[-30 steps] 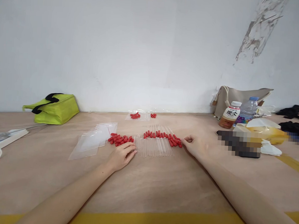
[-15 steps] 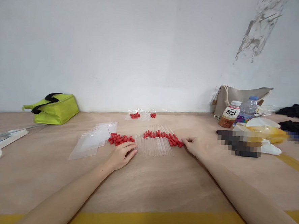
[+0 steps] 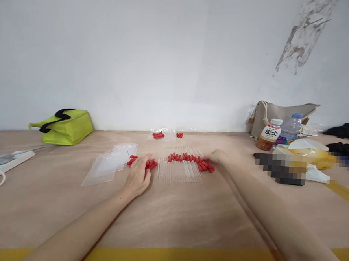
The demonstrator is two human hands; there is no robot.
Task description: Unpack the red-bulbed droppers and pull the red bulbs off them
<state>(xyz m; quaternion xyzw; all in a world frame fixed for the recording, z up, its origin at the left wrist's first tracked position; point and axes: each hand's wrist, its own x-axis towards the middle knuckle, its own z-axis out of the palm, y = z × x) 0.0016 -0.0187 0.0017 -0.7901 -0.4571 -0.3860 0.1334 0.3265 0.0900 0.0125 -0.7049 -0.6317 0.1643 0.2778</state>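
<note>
Spread over the left pile of red bulb-shaped caps (image 3: 151,164) is my left hand (image 3: 138,176), its fingers stretched out and touching the pile. Thin clear tubes (image 3: 178,172) lie side by side in the middle, with a row of red bulbs (image 3: 185,157) along their far ends and more tube ends beyond. At the right end of that row, my right hand (image 3: 218,157) has its fingers drawn together by the tubes' far tips. What they hold, if anything, is hidden. Clear plastic bags (image 3: 110,161) lie fanned out to the left.
Bagged red bulbs (image 3: 158,134) lie by the wall. A lime-green bag (image 3: 71,128) and a white power strip (image 3: 12,164) are on the left. On the right stand a drink bottle (image 3: 269,134), a water bottle (image 3: 292,126) and a beige bag (image 3: 259,122), near a yellow tissue pack (image 3: 317,155).
My left hand has moved left and away from me, from the tubes' edge onto the left pile of red bulbs. My right hand has shifted slightly away, toward the far tube tips.
</note>
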